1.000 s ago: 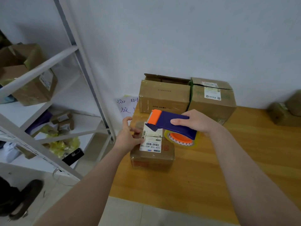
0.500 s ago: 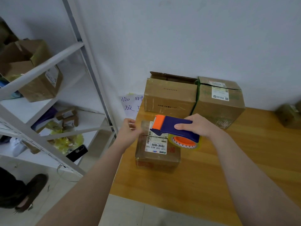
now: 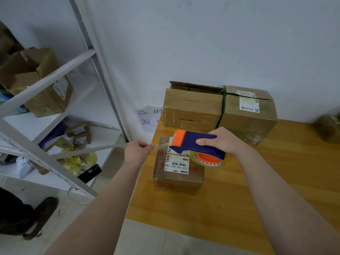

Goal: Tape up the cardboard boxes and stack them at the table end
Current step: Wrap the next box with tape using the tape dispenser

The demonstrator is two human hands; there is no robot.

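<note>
A small cardboard box (image 3: 177,181) with a white barcode label lies near the left end of the wooden table (image 3: 257,190). My right hand (image 3: 225,141) grips a blue and orange tape dispenser (image 3: 199,144) just above the box top, its clear tape roll (image 3: 209,161) hanging over the box's right side. My left hand (image 3: 137,152) hovers just off the box's left edge, with fingers and thumb pinched together, apparently on the end of the clear tape. The tape strip itself is hard to make out.
Two bigger cardboard boxes (image 3: 191,107) (image 3: 248,116) stand against the wall behind. Another box (image 3: 329,127) sits at the far right. A white metal shelf (image 3: 46,83) with boxes and a phone (image 3: 90,173) stands left of the table. A person's shoe (image 3: 36,218) is on the floor.
My left hand has left the box's top corner and moved left, past the box edge. The dispenser has stayed low over the box top.
</note>
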